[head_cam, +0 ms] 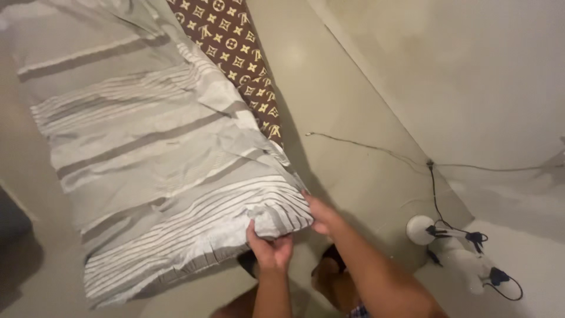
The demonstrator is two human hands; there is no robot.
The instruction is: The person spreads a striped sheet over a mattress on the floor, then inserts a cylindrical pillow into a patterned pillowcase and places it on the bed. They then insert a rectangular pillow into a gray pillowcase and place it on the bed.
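A grey and white striped bedsheet [153, 153] covers most of a thin mattress lying on the floor. A brown patterned mattress cover [235, 47] shows at the uncovered far side. My left hand [269, 248] grips the sheet's near corner from below. My right hand [321, 213] presses against the same corner at its right side, fingers tucked at the sheet's edge. My feet [329, 277] stand on the floor just below the corner.
A white power strip [453, 247] with black plugs and cables lies on the floor at the right by the wall. A thin cable [365, 147] runs across the beige floor. The wall [471, 70] rises at upper right.
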